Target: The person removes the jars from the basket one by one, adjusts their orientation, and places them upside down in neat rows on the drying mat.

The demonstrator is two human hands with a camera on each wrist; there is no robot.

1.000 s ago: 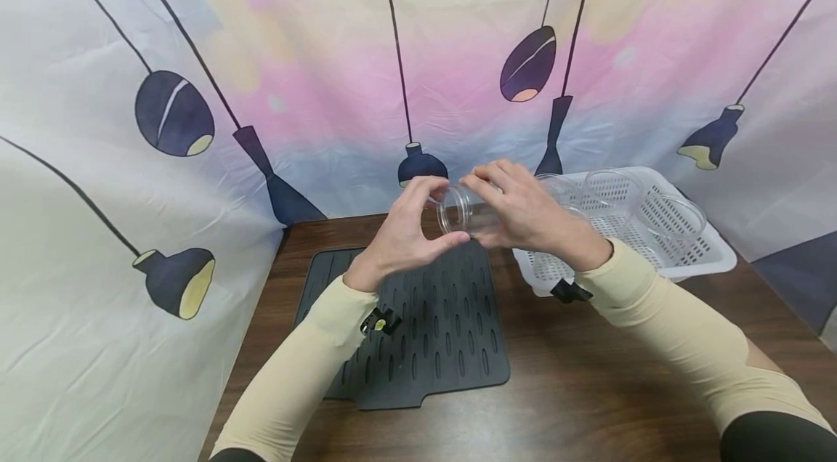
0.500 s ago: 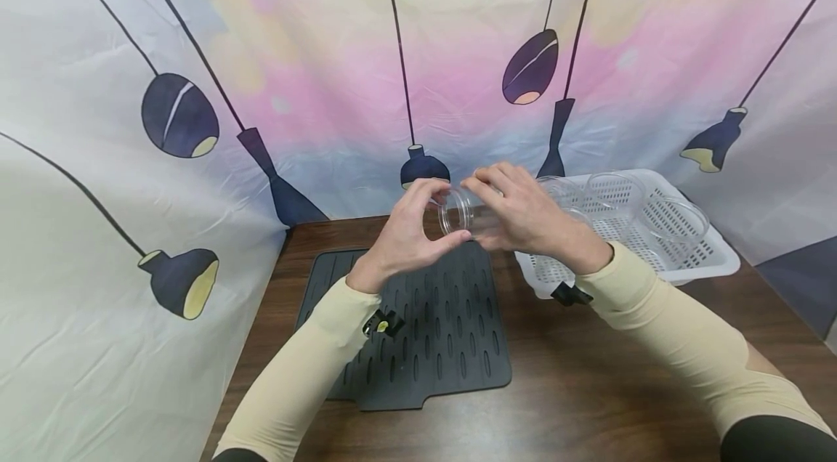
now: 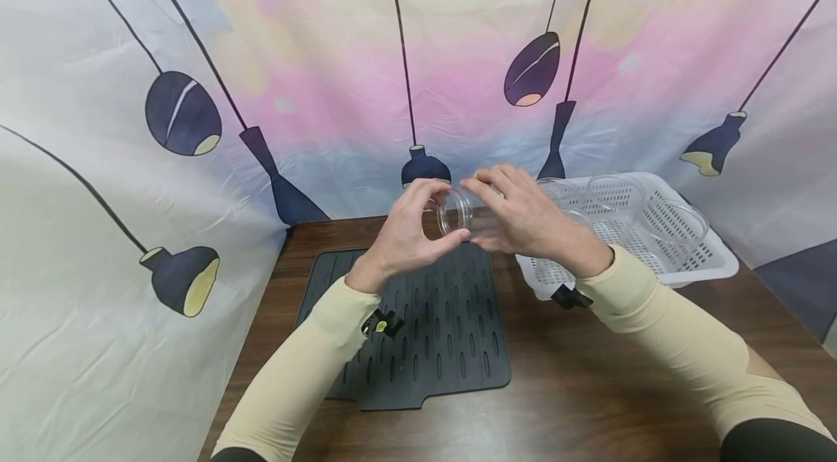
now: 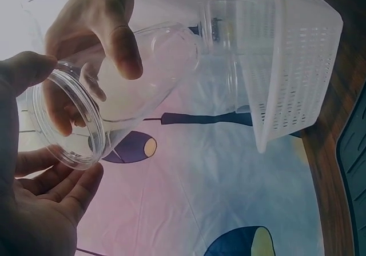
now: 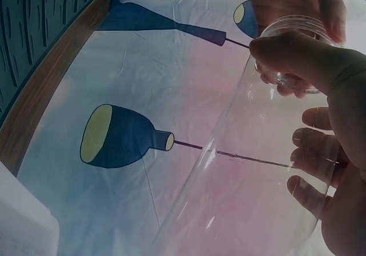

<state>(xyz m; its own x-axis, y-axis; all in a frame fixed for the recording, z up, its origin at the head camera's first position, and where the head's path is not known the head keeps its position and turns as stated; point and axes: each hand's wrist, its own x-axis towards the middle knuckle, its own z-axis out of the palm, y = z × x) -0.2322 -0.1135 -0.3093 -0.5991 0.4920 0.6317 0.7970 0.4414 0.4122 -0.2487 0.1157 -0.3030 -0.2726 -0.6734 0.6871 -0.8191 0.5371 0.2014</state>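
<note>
A clear jar (image 4: pixel 154 67) lies on its side in the air, held between both hands above the back of the black mat. My right hand (image 3: pixel 526 215) grips its body, thumb on one side and fingers around the other. At the ridged, see-through mouth end, my left hand (image 3: pixel 408 226) curves its thumb and fingers around the rim (image 4: pixel 68 119). In the left wrist view the left thumb touches one edge of that rim and the fingertips sit at the opposite edge. The right wrist view shows right-hand fingers (image 5: pixel 314 153) through the clear wall.
A white perforated basket (image 3: pixel 702 269) with several clear containers (image 3: pixel 673 222) stands at the right on the brown wooden table (image 3: pixel 562 389). The black ridged mat (image 3: pixel 431 346) lies flat below the hands. A lamp-patterned cloth (image 3: pixel 327 84) hangs behind the table.
</note>
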